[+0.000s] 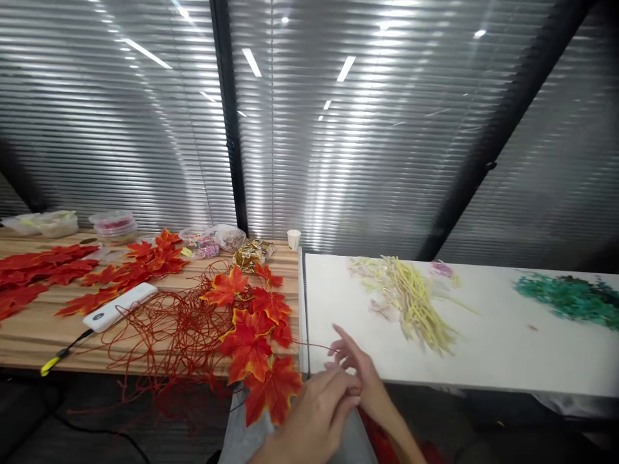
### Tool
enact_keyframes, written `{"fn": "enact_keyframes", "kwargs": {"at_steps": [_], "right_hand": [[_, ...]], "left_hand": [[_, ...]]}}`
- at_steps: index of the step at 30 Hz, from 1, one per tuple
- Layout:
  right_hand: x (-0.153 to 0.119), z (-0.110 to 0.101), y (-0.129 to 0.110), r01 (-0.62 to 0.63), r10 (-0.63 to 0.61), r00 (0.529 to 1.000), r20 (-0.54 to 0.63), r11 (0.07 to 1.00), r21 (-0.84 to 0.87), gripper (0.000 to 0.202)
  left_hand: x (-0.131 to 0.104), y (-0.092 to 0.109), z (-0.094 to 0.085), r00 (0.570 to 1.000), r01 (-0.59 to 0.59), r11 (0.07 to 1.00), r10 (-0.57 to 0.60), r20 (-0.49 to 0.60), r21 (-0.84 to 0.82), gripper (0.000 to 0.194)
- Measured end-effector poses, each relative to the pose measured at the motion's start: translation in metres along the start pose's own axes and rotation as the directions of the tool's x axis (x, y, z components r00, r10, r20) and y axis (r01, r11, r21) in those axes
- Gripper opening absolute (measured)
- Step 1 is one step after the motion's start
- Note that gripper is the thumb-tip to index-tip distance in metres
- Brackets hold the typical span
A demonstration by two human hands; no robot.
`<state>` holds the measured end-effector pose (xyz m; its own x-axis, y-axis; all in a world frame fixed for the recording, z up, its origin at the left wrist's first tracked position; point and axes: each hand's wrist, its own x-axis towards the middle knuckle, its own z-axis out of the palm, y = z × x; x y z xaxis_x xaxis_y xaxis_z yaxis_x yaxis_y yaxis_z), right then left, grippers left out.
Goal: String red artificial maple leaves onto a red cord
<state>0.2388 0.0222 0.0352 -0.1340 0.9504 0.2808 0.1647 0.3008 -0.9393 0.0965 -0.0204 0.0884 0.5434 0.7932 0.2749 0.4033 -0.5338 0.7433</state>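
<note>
Both hands meet low in the view, just in front of the seam where a wooden table [39,335] butts against a white table [483,361]. The left hand [316,415] is curled with its fingertips pressed against the right hand [360,377], whose fingers fan upward; together they pinch a thin red wire stem [314,346] that runs leftward to a garland of red-orange artificial maple leaves [254,335]. The garland hangs over the near edge of the wooden table, its lowest leaf just beside the left hand. Behind it lies a loose tangle of bare red wire stems [164,328], and beside that a white power bank [118,307] with a black cable ending in a yellow plug. Farther left — spread flat on the wood — are more red maple leaves [43,274]. Clear plastic tubs and bags, a gold bundle and a small paper cup [293,239] line the far edge. On the white table lie a pile of yellow-cream plastic sprigs [411,296] and, well apart, a heap of green sprigs [570,298].
</note>
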Motion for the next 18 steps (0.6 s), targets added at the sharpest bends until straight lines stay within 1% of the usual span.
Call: {"fn": "enact_keyframes", "kwargs": {"at_steps": [1,3,4,6,8,10,11,13,15,16,18], "right_hand": [[0.004,0.01,0.0,-0.001,-0.002,0.999,0.053,0.998,0.058,0.046],[0.013,0.026,0.0,0.026,-0.033,0.998,0.062,0.993,0.116,0.026],[0.017,0.031,-0.001,0.04,-0.045,0.998,0.041,0.99,0.135,0.021],[0.024,0.036,-0.004,0.057,-0.053,0.998,-0.028,0.983,0.173,0.022],[0.03,0.036,-0.007,0.055,-0.026,0.993,-0.119,0.968,0.246,0.022],[0.036,0.036,-0.012,0.059,0.017,0.98,-0.196,0.926,0.374,0.023],[0.04,0.036,-0.014,0.062,0.045,0.974,-0.22,0.888,0.456,0.023],[0.049,0.035,-0.02,0.07,0.093,0.969,-0.23,0.786,0.614,0.023],[0.059,0.032,-0.025,0.08,0.12,0.968,-0.222,0.688,0.722,0.02],[0.064,0.03,-0.028,0.091,0.124,0.966,-0.225,0.653,0.752,0.019],[0.072,0.021,-0.032,0.123,0.131,0.958,-0.254,0.613,0.78,0.019]], "left_hand": [[-0.001,-0.003,0.002,1.0,-0.004,1.0,0.004,0.0,0.012,0.021],[-0.005,-0.013,0.004,1.0,-0.007,0.999,0.008,-0.015,0.043,0.022],[-0.007,-0.023,0.004,0.999,-0.006,0.997,0.009,-0.036,0.075,0.022],[-0.01,-0.049,0.0,0.993,0.011,0.979,0.012,-0.115,0.202,0.026],[-0.012,-0.084,-0.009,0.979,0.063,0.912,0.023,-0.204,0.406,0.042],[-0.011,-0.122,-0.022,0.976,0.124,0.816,0.001,-0.216,0.564,0.051],[-0.01,-0.139,-0.031,0.973,0.158,0.77,-0.015,-0.23,0.618,0.052],[-0.007,-0.169,-0.05,0.966,0.199,0.698,-0.023,-0.257,0.688,0.047],[-0.003,-0.191,-0.072,0.971,0.189,0.636,-0.006,-0.239,0.749,0.041],[-0.001,-0.2,-0.084,0.971,0.194,0.607,-0.005,-0.241,0.771,0.038],[0.003,-0.214,-0.107,0.968,0.226,0.555,-0.033,-0.25,0.801,0.035]]}}
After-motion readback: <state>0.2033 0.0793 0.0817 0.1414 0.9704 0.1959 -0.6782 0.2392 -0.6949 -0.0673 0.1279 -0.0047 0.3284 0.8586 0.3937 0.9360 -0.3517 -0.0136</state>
